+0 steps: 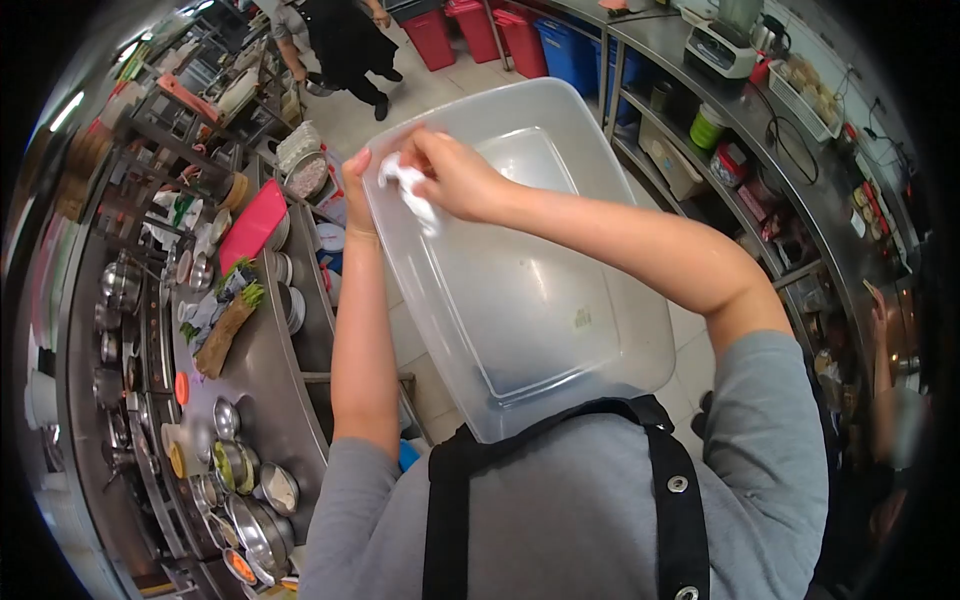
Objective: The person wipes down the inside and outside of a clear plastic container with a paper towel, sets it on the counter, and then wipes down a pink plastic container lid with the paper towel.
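Observation:
A large translucent plastic storage box (pixel 540 300) is held up in front of my body, its open top facing me. My left hand (pixel 358 195) grips the rim at the box's far left corner, thumb over the edge. Inside that same corner, my right hand (pixel 450 175) is closed on a crumpled white cloth (pixel 415 200), which lies against or close to the inner wall; exact contact I cannot tell. A small greenish mark shows on the box's bottom. The near edge of the box reaches my apron (pixel 450 500).
To the left runs a steel counter (pixel 270 400) with metal bowls (pixel 260 535), wrapped greens (pixel 228 320) and a pink board (pixel 250 225). Ahead stands a person in a black apron (pixel 345 45), near red bins (pixel 480 30) and a blue bin (pixel 570 55). Steel shelving (pixel 700 180) lines the right.

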